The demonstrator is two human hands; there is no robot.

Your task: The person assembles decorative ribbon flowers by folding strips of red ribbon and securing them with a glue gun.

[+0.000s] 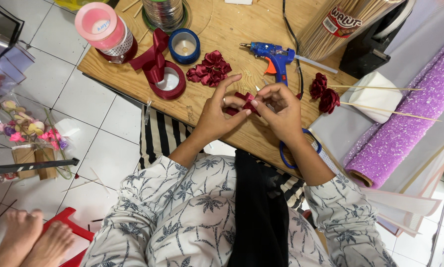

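Both hands met over the near edge of the wooden board (217, 34), working a small piece of dark red ribbon (243, 101). The left hand (217, 116) pinched the ribbon from its side with thumb and curled fingers, the index finger raised above it. The right hand (281, 111) pinched the other end between thumb and fingertips, its remaining fingers bent over the fold. The ribbon looked only partly shaped, a folded strip rather than a full bloom, so this flower seemed to be at an early stage.

Finished work lay nearby: 1 loose cluster of red ribbon petals (209, 68) sat toward the middle of the board, and 2 ribbon roses on sticks (324, 93) rested at the right edge. A blue glue gun (274, 57) lay just beyond the hands. The red ribbon spool (167, 79), its tail unwound, sat toward the left edge, with a blue tape roll (184, 46) behind it and a pink spool (106, 27) at the far left corner. A purple wrapping roll (405, 118) lay off the board to the right.
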